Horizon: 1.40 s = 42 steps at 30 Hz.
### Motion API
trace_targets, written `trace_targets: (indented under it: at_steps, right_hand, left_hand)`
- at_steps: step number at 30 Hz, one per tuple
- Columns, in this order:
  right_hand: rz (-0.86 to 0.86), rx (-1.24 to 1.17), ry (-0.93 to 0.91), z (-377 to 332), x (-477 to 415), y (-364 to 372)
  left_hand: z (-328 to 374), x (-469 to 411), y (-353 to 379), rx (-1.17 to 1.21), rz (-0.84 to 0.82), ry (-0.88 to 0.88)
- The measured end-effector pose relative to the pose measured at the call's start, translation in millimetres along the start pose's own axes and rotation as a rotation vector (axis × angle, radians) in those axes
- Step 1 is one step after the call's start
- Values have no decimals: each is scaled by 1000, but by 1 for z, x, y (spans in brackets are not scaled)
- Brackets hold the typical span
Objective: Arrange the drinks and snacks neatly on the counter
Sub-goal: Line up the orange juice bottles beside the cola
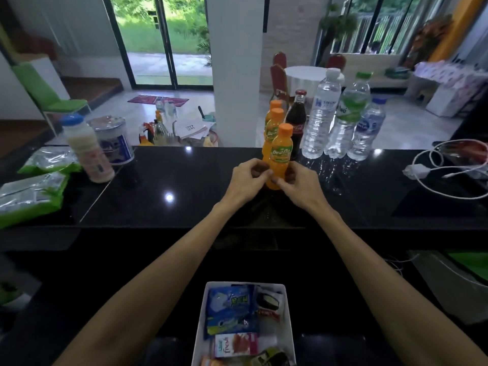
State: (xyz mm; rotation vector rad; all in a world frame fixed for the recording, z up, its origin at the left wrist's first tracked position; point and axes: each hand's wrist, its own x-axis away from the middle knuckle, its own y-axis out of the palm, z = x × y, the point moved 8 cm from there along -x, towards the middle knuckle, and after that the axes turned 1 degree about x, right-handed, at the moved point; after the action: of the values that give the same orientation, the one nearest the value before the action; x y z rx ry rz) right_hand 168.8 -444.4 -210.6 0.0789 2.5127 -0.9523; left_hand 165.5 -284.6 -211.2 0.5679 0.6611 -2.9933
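Three orange juice bottles stand in a row running away from me on the black counter (171, 207). Both my hands grip the base of the nearest orange bottle (282, 149): my left hand (245, 180) on its left side, my right hand (298, 183) on its right. Behind it stand the second orange bottle (274, 125) and the third orange bottle (275, 105). A cola bottle (297, 120) stands beside them, then three clear water bottles (320, 114) to the right. A milky drink bottle (84, 149) with a blue cap stands at the left.
A white bin (200, 326) of snack packets sits below the counter near me. Green snack bags (29, 196) lie at the left by a foil-topped tub (113, 140). A white charger and cable (435, 170) lie at the right.
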Motion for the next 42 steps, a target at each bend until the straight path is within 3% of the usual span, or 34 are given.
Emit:
trace_targets:
  at_steps: [7,13,20,32,42]
  right_hand:
    - [-95,-75,-19,15,-7,11]
    - [-105,96,-109,11,-11,13]
    - [-113,326,-139,12,-7,22]
    - [-83,536,-108,10,-2,25]
    - [-121,576,-79,9,0,26]
  left_hand:
    - [-25,-14,1,-10,-85,-35]
    - [-27,-15,2,-216,-91,65]
    - [-22,-8,12,-630,-103,166]
    - [-22,-6,11,-654,-100,147]
    - [-24,-9,8,-634,-112,91]
